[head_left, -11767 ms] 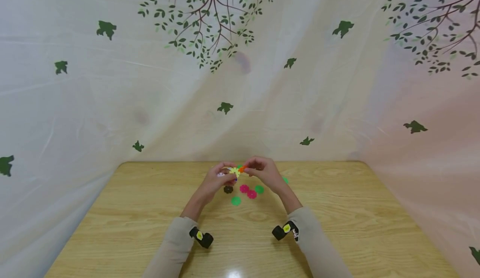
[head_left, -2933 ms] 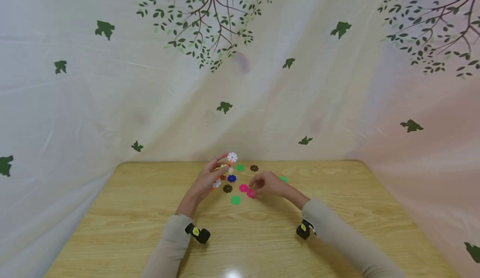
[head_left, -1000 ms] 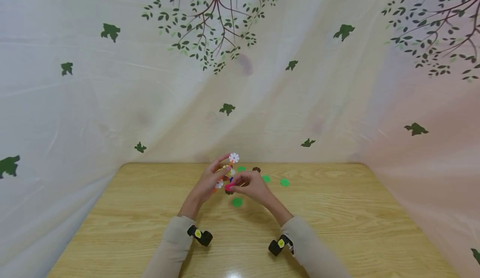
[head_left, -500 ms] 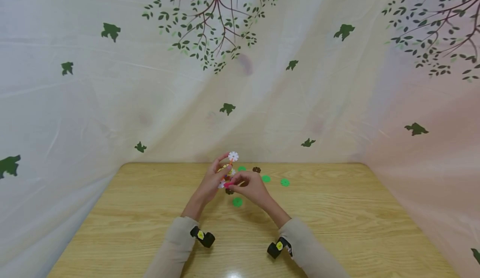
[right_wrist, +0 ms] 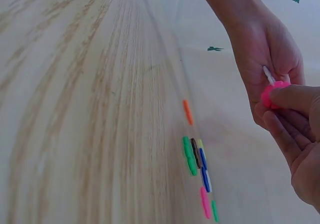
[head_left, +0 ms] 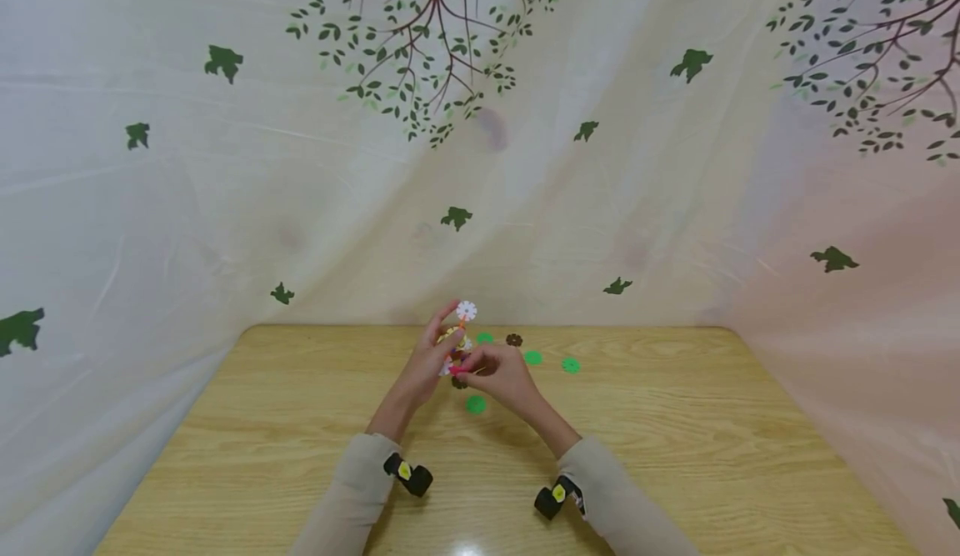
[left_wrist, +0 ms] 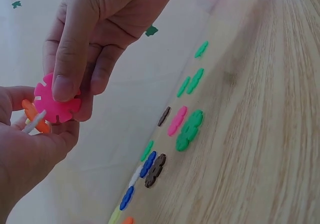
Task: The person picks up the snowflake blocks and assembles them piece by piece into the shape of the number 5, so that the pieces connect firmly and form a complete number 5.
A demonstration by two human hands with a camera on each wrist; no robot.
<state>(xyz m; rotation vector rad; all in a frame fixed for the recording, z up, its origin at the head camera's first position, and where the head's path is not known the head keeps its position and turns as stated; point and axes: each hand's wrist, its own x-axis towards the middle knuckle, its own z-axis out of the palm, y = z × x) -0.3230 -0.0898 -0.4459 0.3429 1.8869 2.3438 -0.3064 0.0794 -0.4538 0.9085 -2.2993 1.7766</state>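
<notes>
My left hand (head_left: 420, 368) holds a joined cluster of notched plastic discs up off the table. A white disc (head_left: 467, 311) stands at its top, with yellow below it. In the left wrist view, an orange disc (left_wrist: 31, 111) and a white one seen edge-on (left_wrist: 35, 123) sit by the left fingers. My right hand (head_left: 504, 374) pinches a pink notched disc (left_wrist: 55, 102) between thumb and fingers. That pink disc meets the edge of the lower white disc; whether their notches are joined I cannot tell. Fingers hide part of the cluster.
Loose discs lie on the wooden table (head_left: 675, 439): green ones (head_left: 476, 404), brown ones (head_left: 513, 340), blue ones (left_wrist: 148, 165) and another pink one (left_wrist: 177, 121). A printed cloth (head_left: 525, 231) hangs behind the table's far edge.
Earlier, the right hand held an orange disc at the cluster, then reached to the pink discs on the table. It has since brought one pink disc left to the lower white disc.
</notes>
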